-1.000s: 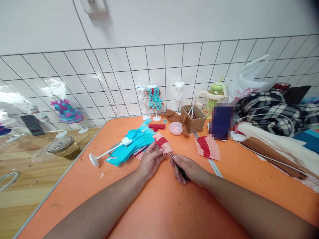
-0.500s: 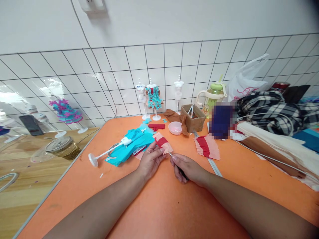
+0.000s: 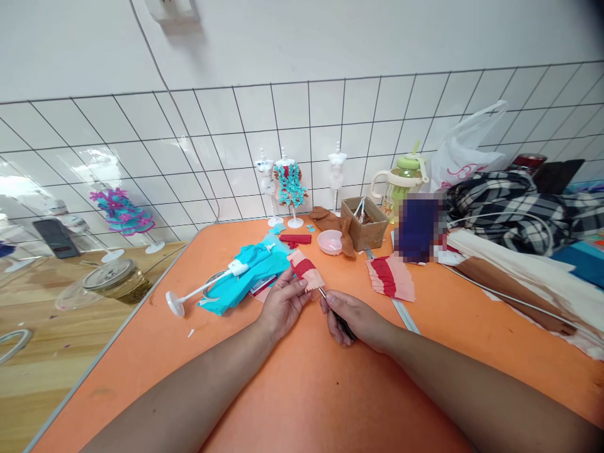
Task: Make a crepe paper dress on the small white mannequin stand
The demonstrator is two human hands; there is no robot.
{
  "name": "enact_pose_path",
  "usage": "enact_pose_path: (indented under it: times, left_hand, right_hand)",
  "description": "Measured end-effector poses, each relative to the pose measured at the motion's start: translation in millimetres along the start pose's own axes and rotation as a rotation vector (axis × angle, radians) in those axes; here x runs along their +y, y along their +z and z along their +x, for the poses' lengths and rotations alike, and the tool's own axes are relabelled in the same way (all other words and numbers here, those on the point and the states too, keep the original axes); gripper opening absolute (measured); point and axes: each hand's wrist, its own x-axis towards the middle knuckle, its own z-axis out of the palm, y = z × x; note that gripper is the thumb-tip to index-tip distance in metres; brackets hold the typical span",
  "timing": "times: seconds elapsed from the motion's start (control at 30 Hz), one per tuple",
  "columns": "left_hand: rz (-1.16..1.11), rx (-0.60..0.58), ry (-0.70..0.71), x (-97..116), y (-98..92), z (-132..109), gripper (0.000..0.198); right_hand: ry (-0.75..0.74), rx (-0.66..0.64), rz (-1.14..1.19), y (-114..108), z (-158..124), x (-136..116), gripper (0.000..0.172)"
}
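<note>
My left hand [image 3: 286, 302] pinches the lower edge of a small pink crepe paper piece [image 3: 306, 269] with a red band across it. Closed round a slim dark-handled tool [image 3: 343, 326] is my right hand [image 3: 355, 314]; the tool's thin metal tip meets the paper's lower corner near my left fingertips. What kind of tool it is, I cannot make out. A second pink-and-red crepe piece [image 3: 391, 279] lies flat to the right. Left of my hands, bright blue crepe paper [image 3: 252, 280] lies under a toppled white mannequin stand [image 3: 202, 290].
Beyond my hands are a pink bowl [image 3: 330, 243], folded red paper [image 3: 296, 240], a cardboard box [image 3: 370, 233] and a small mannequin in blue frills [image 3: 289, 182]. At the right are a drink bottle [image 3: 401, 182] and plaid cloth [image 3: 500, 207]. A lidded jar [image 3: 116, 280] stands left.
The whole view has shifted very slightly. Both hands keep their grips, and the tool's tip stays at the paper's lower corner.
</note>
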Motion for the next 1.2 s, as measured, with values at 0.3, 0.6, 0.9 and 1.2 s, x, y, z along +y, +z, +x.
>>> enact_pose_path:
  times: [0.3, 0.6, 0.9, 1.2]
  left_hand:
    - [0.019, -0.029, -0.008, -0.4, 0.2, -1.4, 0.039]
    - [0.016, -0.049, -0.002, 0.2, 2.6, -2.0, 0.044]
    - [0.003, -0.016, 0.003, 1.7, 1.8, -0.7, 0.035]
    - [0.022, -0.053, -0.008, 1.7, 3.4, -2.5, 0.043]
  right_hand:
    - [-0.003, -0.002, -0.037, 0.4, -1.2, -1.7, 0.046]
    - [-0.003, -0.009, -0.051, -0.6, -1.2, 1.2, 0.045]
    - [-0.026, -0.004, -0.031, -0.3, -0.3, -1.5, 0.044]
    - [-0.014, -0.009, -0.042, -1.2, -2.0, 0.3, 0.044]
